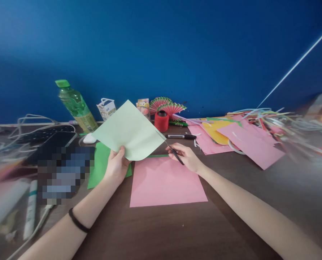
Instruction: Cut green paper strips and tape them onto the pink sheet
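My left hand (117, 166) pinches the lower corner of a pale green paper sheet (130, 130) and holds it up, tilted, above the table. My right hand (186, 156) grips small dark scissors (172, 148) whose blades point up and left, their tip touching the sheet's right edge. Beneath both hands a pink paper sheet (165, 182) lies flat on the dark wooden table (155, 231). A darker green paper sheet (100, 164) lies partly hidden under my left hand and the raised sheet.
At the back stand a green bottle (75, 104), a small carton (106, 107), a red spool (161, 121) and folded paper fans (166, 104). A black marker (181, 136), pink and yellow sheets (247, 144) and several paper strips (266, 119) lie right. A keyboard (46, 133) and cables sit left.
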### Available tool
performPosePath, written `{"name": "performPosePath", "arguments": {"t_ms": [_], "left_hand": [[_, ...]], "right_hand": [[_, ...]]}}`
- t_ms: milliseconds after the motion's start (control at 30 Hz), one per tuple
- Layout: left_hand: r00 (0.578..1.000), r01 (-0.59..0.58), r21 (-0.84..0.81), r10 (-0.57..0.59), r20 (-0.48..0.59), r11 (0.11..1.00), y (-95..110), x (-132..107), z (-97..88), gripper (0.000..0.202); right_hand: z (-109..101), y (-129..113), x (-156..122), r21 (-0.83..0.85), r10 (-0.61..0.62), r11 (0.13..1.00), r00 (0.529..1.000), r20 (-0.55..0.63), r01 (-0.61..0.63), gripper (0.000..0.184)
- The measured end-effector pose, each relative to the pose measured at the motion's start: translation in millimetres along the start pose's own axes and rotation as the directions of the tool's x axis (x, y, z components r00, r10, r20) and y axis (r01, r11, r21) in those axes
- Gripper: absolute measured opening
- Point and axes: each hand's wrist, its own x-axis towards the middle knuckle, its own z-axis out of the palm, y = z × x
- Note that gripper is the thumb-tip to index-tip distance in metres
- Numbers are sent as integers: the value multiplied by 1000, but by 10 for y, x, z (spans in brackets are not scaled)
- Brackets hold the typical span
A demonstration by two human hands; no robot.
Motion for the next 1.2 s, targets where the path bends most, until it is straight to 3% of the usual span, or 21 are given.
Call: {"name": "performPosePath", "arguments": {"t_ms": [667, 1067, 1200], "left_hand": [[999, -24, 12, 23, 38, 1000, -16, 19, -25, 30], [1000, 0, 5, 0, 3, 1000, -11, 15, -27, 31], [999, -5, 17, 4, 41, 1000, -6, 14, -24, 38]], "right_hand": [[-25, -13, -3, -19, 14, 1000, 1000, 2, -14, 18], [-23, -50, 1, -58, 16, 998, 1000, 0, -16, 16], [-24, -61, 1, -47, 35, 998, 999, 6, -35, 16]]}}
